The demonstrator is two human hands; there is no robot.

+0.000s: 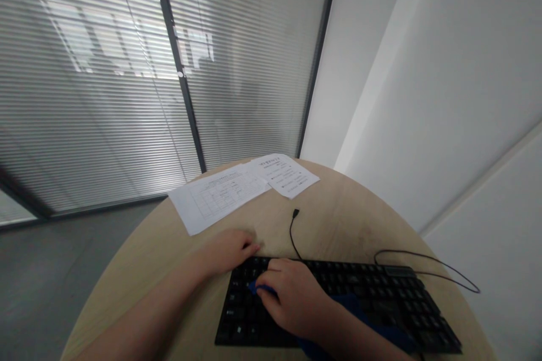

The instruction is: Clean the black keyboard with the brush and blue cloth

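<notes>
A black keyboard lies on the round wooden table. My right hand is closed on a blue cloth and presses it against the keys on the keyboard's left part; more of the cloth trails under my right wrist and forearm. At the keyboard's upper left corner rests my left hand, beside its top edge. The left fingers are partly hidden, with the thumb or a finger stretched toward the keyboard; what they touch is unclear.
Printed paper sheets lie overlapping at the table's far side. A black cable with a plug sticks out behind the keyboard, and a cable loop hangs toward the right edge. Blinds and a white wall stand beyond.
</notes>
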